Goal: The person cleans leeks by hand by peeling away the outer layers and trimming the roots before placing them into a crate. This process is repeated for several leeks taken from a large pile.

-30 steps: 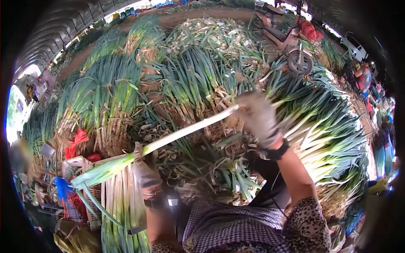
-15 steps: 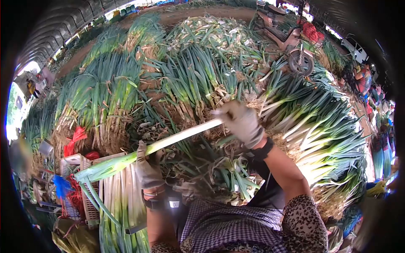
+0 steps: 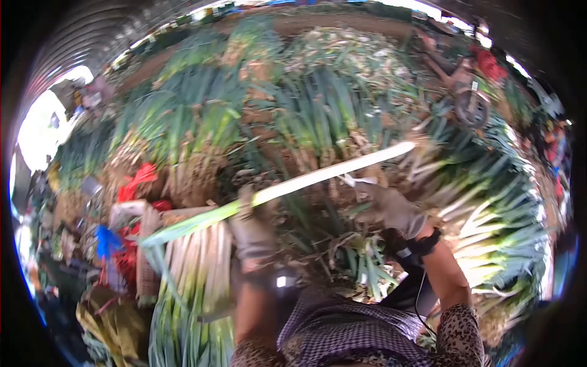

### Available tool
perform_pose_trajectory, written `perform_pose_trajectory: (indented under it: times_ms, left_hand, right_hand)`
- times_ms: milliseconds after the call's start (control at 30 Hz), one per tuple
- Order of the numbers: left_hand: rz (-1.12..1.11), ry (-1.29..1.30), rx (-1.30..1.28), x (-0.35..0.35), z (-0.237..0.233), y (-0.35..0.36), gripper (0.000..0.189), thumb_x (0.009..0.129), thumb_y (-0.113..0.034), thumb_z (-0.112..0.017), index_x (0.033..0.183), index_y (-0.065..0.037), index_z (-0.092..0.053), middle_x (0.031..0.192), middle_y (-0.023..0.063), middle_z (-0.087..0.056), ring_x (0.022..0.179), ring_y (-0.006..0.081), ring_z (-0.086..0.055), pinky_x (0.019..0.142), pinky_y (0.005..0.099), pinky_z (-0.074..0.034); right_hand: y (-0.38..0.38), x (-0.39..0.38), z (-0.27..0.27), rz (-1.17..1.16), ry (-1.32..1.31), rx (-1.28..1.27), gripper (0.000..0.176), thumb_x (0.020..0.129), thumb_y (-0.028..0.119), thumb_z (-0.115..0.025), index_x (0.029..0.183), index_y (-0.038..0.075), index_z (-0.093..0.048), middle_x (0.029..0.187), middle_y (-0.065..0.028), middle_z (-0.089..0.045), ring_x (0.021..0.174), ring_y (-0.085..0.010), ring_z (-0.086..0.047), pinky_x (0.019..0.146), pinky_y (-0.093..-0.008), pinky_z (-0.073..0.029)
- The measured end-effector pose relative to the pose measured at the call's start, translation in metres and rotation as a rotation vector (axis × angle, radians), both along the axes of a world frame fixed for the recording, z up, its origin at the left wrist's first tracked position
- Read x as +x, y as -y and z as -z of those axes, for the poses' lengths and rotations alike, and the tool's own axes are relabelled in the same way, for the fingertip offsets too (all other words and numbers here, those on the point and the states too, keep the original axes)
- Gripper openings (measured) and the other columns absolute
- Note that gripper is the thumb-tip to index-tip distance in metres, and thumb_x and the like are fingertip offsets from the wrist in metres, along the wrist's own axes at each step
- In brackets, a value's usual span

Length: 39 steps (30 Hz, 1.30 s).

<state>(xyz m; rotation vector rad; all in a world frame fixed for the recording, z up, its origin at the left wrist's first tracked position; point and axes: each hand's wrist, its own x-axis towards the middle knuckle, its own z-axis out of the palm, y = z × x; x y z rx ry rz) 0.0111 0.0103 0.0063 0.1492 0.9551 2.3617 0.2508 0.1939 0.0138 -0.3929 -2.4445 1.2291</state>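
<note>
A: "Crate contents?"
B: "Pale slatted plastic crate: tangled red plastic strips within, crumpled blue plastic at left edge."
A: "Hands?"
B: "Left hand: clasped around long white-and-green leek, positioned diagonally, leafy end above crate. Right hand: below leek's white end; blurred, grip indeterminable."

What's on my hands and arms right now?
Pale, grubby-looking gloves on your left hand and right hand. Dark bands circle both wrists, and the sleeves, bunched up the arms, have a dark speckled print on a lighter ground. Motion blur hides finer detail.
</note>
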Motion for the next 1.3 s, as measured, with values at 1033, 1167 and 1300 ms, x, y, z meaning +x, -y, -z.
perform_pose_trajectory:
  times_ms: [1033, 1167, 1300]
  left_hand:
    - [-1.347, -1.118, -1.382, 0.009, -0.313, 0.495, 0.031, 0.095, -0.025, -0.062, 0.117, -0.004, -0.061, 0.088, -0.0007, -0.06, 0.079, 0.01, -0.052, 0.072, 0.0261, -0.044]
    - [-1.237, -1.171, -1.999, 0.027, -0.273, 0.505, 0.043, 0.093, -0.025, -0.062, 0.126, 0.001, -0.054, 0.096, 0.0178, -0.066, 0.078, 0.0227, -0.061, 0.073, 0.0355, -0.048]
    - [-0.634, -1.289, -2.22, 0.023, -0.132, 0.484, 0.021, 0.086, -0.013, -0.062, 0.105, -0.007, -0.062, 0.087, 0.0171, -0.064, 0.084, 0.0313, -0.065, 0.071, 0.0415, -0.051]
  right_hand:
    - [0.101, -0.082, -0.023, 0.163, -0.097, -0.605, 0.031, 0.089, 0.022, -0.068, 0.111, 0.0, -0.067, 0.089, -0.0021, -0.067, 0.073, -0.0104, -0.063, 0.062, -0.0228, -0.05]
    - [0.11, -0.084, 0.01, 0.103, 0.0, -0.694, 0.031, 0.088, 0.021, -0.069, 0.111, -0.001, -0.067, 0.09, -0.003, -0.068, 0.072, -0.0104, -0.064, 0.061, -0.0224, -0.05]
    - [0.121, -0.082, 0.039, 0.107, 0.074, -0.731, 0.03, 0.088, 0.02, -0.071, 0.11, 0.0, -0.067, 0.09, -0.003, -0.068, 0.071, -0.0101, -0.064, 0.06, -0.0223, -0.05]
